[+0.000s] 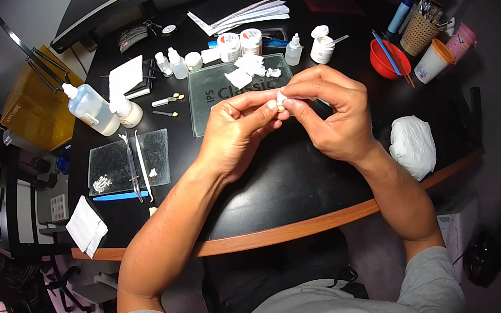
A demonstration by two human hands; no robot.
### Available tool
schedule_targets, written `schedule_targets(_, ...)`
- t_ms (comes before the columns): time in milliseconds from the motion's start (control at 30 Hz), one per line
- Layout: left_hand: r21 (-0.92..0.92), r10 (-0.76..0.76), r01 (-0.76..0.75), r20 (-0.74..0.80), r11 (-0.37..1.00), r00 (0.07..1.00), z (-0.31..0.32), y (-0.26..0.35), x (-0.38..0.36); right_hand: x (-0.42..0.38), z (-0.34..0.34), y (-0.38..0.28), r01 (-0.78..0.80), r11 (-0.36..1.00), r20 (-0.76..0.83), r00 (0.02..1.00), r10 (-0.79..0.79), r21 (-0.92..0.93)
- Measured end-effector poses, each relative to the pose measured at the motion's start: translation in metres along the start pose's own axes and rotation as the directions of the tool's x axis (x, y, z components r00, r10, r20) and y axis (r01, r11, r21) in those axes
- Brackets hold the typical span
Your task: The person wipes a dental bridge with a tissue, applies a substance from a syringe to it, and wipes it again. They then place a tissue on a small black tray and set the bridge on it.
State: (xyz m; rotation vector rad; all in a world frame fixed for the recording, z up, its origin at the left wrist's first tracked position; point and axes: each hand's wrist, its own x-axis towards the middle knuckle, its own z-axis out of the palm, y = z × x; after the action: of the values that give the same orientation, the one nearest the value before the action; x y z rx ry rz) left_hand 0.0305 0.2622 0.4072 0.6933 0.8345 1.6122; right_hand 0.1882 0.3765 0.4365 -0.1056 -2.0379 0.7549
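My left hand (232,132) pinches a small cream tooth-shaped piece (280,106) between thumb and fingertips, above the front of the glass slab. From the other side, my right hand (341,113) closes thumb and index finger on a small white scrap (280,94), which looks like tissue, against the piece. Both sets of fingertips nearly meet and hide much of what they hold. Just behind them, crumpled white tissue (250,67) lies on the glass slab (206,109) marked "IPS Classic".
Bottles (99,113) and jars (229,46) stand behind and left. A smaller glass plate (153,151) bears tweezers (133,169) and white powder. To the right are a red bowl (384,61), a brush holder (420,32) and a white wrapped bundle (413,148). A person (9,276) sits far left.
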Motion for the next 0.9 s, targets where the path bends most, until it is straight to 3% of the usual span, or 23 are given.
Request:
schedule_targets(100,0.108,0.026,-0.028,0.018,0.994,1.0,-0.005,-0.005,0.002,-0.002,0.002,0.001,0.016,1.0,0.03,0.999,-0.016,-0.002)
schedule_targets(300,-0.039,-0.009,0.012,0.068,0.999,0.998,0.001,0.002,0.001,0.001,-0.003,0.0,-0.052,0.997,-0.144,0.988,0.059,0.054)
schedule_targets(433,-0.089,-0.014,0.02,0.067,0.996,0.998,0.003,0.005,0.0,-0.001,-0.002,0.0,-0.161,0.958,-0.139,0.97,0.198,0.238)
schedule_targets(533,-0.103,-0.004,0.013,0.084,0.995,0.996,0.002,0.004,0.0,0.0,-0.002,-0.004,-0.221,0.941,-0.099,0.962,0.253,0.258)
schedule_targets(733,-0.097,0.021,-0.011,0.098,0.995,0.995,0.0,0.002,0.001,0.001,0.001,-0.002,-0.111,0.965,-0.112,0.984,0.141,0.236)
schedule_targets(900,-0.071,0.035,-0.028,0.089,0.997,0.995,0.0,0.003,0.001,-0.002,0.0,0.002,-0.138,0.976,-0.081,0.985,0.153,0.169)
